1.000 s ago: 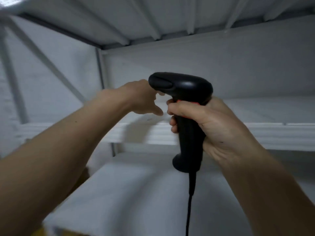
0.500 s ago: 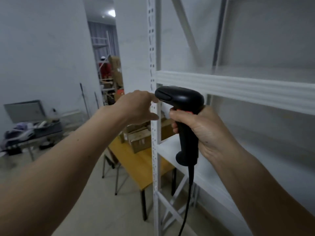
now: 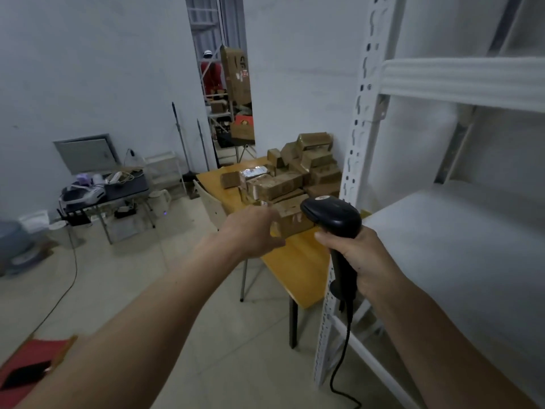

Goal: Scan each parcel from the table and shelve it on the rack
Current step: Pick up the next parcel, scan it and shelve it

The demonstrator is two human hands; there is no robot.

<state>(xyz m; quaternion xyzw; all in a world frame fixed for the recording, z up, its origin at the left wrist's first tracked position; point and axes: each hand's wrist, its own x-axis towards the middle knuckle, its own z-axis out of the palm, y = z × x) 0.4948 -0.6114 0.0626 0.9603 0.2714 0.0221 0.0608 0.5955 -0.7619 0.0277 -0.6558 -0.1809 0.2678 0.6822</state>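
Note:
Several brown cardboard parcels (image 3: 283, 184) are piled on a yellow table (image 3: 298, 270) beside the white rack (image 3: 358, 137). My right hand (image 3: 362, 255) grips the handle of a black barcode scanner (image 3: 333, 215), held upright in front of the rack's corner post, its cord hanging down. My left hand (image 3: 250, 231) reaches out toward the table with loosely curled fingers and holds nothing. It overlaps the nearest parcel (image 3: 295, 218); whether it touches it I cannot tell. The rack's lower shelf (image 3: 457, 231) shows no parcels in the visible part.
A chair (image 3: 211, 203) stands at the table's left side. A low dark stand (image 3: 124, 187) with devices and cables sits by the left wall. A red mat with a dark phone (image 3: 29, 367) lies bottom left. Through the doorway stands a person in red (image 3: 211, 72) beside tall boxes.
My view has swung left and down from the rack's shelves to the parcel table. Both hands came along; the right one still holds the scanner, the left one now reaches toward the parcels.

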